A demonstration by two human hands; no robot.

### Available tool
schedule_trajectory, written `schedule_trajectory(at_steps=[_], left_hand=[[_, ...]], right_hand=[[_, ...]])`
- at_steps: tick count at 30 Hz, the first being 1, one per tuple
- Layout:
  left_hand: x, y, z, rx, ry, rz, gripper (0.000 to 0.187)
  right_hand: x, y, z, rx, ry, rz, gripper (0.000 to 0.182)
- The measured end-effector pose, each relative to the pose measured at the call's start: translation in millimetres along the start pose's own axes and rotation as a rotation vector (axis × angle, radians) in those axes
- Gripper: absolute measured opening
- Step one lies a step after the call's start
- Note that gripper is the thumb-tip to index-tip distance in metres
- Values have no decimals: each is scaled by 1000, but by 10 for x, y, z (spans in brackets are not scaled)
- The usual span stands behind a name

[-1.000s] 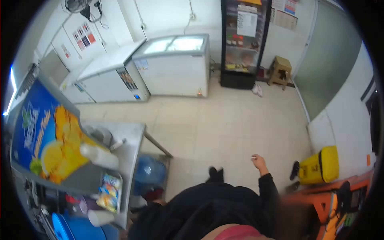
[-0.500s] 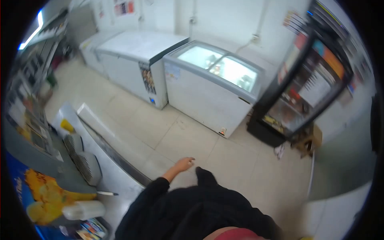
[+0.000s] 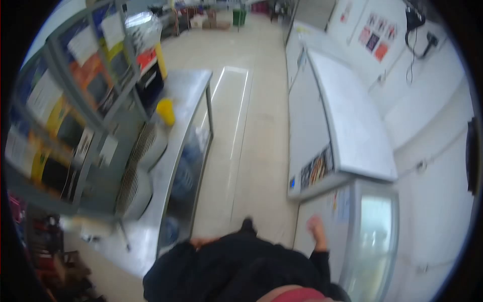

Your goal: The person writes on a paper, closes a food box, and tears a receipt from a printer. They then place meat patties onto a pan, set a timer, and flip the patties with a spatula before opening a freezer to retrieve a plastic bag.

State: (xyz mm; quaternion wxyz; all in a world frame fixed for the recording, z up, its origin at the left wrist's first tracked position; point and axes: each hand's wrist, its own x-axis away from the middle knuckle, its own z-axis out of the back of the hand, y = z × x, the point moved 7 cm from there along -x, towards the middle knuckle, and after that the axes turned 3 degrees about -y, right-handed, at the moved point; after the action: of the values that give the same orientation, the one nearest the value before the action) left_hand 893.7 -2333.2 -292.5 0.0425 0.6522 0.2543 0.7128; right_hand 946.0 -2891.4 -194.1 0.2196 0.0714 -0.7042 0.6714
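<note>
My left hand (image 3: 201,242) hangs low at my side, close to the metal counter (image 3: 173,151); my black clothing covers most of it and its fingers are hidden. On the other side, my right hand (image 3: 317,229) swings in front of the white glass-topped freezer (image 3: 327,221), apart from it as far as I can see. Motion blurs the fingers, and I make out nothing in them. One dark shoe (image 3: 247,225) shows ahead of my body on the tiled floor.
A long white chest freezer (image 3: 352,110) lines the right wall. On the counter at left stand a yellow cup (image 3: 165,111) and two grey vented appliances (image 3: 136,191). Large water bottles (image 3: 182,178) sit beneath it. A tiled aisle (image 3: 241,126) leads to a green bin (image 3: 239,17).
My view has swung left, from facing the freezers to looking along the aisle. The left hand has dropped back beside my body, and the right hand has come into view.
</note>
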Motion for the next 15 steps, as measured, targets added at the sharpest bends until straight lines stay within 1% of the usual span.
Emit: schedule_trajectory(at_steps=[1,2,3,4,5,6,8,9,10,11,12,15], left_hand=[[4,227,232,-134,-47,-79,65],[99,460,424,-237,-105,-134,64],[221,686,628,-320,-145,-167,63],[286,897,913,-385,-161,-178,62],[339,1078,1225,-415,-166,-158,61],[32,1043,1592,-394,-158,-113,58],[-880,841,2507,-153,-86,122,55],[-1190,923,3014,-37,29,168,54],[-1029,1367,3663,-234,508,-141,50],[-826,1676,4171,-98,673,-146,49],[-899,1827,4655,0,716,-179,50],[-957,2110,5757,219,809,-127,51]], right_hand=[[-627,352,-1,395,-235,43,41],[-370,-205,-456,255,-149,-229,44],[-510,22,-516,243,-231,-308,47],[-615,-37,-717,509,-399,-254,51],[-762,-146,-881,638,-490,-244,50],[-918,-245,-953,700,-542,-268,50],[-1409,-497,-966,720,-537,-333,48],[-1708,-619,-941,723,-533,-371,48],[-2056,-705,-908,725,-533,-409,47],[-2429,-773,-889,738,-545,-447,47],[-2852,-868,-892,761,-566,-477,46],[-4277,-1277,-1056,872,-681,-538,45]])
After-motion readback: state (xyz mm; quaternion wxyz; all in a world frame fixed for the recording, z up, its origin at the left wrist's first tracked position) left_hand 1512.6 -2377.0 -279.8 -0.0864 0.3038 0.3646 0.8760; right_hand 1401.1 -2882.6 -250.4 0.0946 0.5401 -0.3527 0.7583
